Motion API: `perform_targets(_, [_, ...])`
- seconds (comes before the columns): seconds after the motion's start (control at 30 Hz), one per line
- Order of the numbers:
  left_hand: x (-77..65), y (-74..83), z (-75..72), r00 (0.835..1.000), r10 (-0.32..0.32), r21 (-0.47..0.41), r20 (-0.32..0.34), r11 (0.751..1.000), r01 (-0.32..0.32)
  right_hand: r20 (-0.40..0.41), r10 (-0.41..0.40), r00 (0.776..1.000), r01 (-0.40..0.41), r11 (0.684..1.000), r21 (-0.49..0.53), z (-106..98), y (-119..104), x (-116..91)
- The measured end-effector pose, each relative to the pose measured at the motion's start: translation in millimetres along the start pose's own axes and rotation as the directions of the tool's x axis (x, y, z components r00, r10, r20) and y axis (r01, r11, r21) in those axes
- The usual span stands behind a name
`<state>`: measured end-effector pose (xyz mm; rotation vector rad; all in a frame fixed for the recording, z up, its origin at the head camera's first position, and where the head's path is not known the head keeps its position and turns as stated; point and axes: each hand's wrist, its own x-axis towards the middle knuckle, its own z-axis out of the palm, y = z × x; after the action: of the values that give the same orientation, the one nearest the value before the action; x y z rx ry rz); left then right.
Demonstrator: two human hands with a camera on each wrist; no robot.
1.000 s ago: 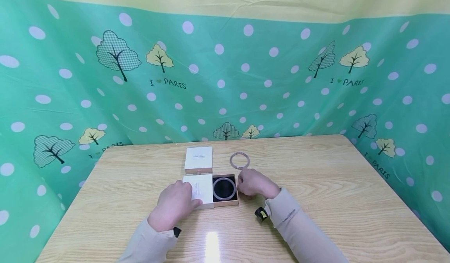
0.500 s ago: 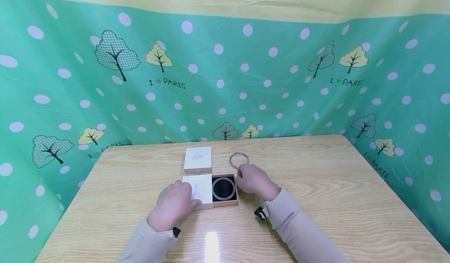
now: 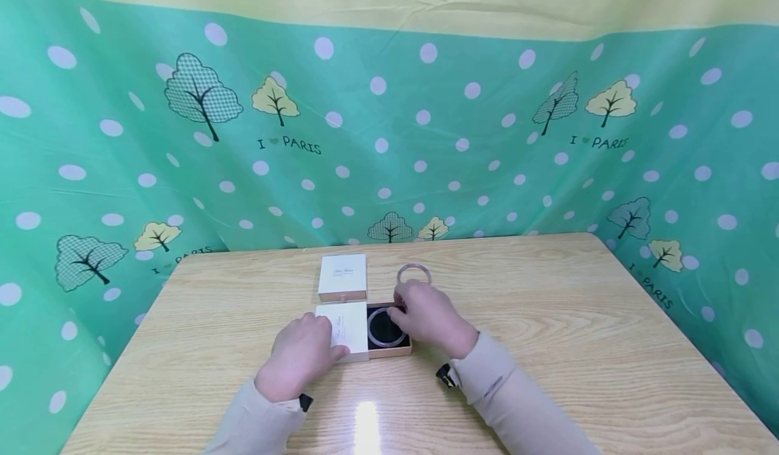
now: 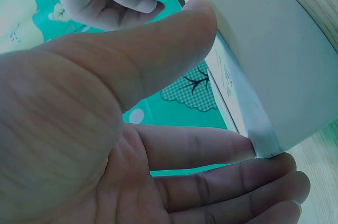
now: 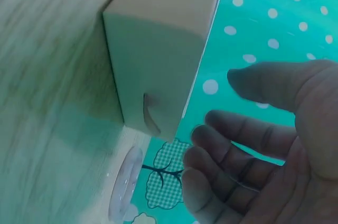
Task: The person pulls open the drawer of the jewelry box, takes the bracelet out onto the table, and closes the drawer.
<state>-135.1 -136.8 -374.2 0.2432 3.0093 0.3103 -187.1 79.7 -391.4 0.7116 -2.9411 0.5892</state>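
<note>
My left hand (image 3: 301, 352) grips the white lid sleeve (image 3: 353, 330) of a flat jewellery box, thumb along the near side and fingers at the far side. The drawer (image 3: 391, 352), dark inside, is slid out to the right. A pale, clear bangle (image 3: 386, 344) lies in it. Over the drawer's right end hovers my right hand (image 3: 429, 314), thumb apart from its loosely bent fingers, nothing held between them. The right wrist view shows the drawer's end with a small ribbon pull (image 5: 150, 115). Beyond the box lies a second bangle (image 3: 414, 266), partly hidden by my right hand.
A second white box (image 3: 343, 276), closed, stands just behind the first one. Both are on a wooden table (image 3: 578, 320). A green dotted curtain (image 3: 389, 137) hangs along the table's back and sides.
My right hand has moved from beside the drawer's right end up and leftward, over the drawer and the bangle in it. My left hand keeps its place on the sleeve.
</note>
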Motion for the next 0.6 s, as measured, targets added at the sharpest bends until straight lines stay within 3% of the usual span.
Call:
perform_targets(0.33, [0.6, -0.5, 0.2, 1.000, 0.001, 0.003, 0.008, 1.000, -0.001, 0.000, -0.172, 0.985, 0.169, 0.966, -0.197, 7.8, -7.1, -3.7])
perform_targets(0.6, [0.5, -0.8, 0.2, 1.000, 0.002, 0.006, 0.012, 1.000, -0.002, 0.034, -0.203, 0.979, 0.205, 0.944, -0.258, 13.4, -9.9, -6.1])
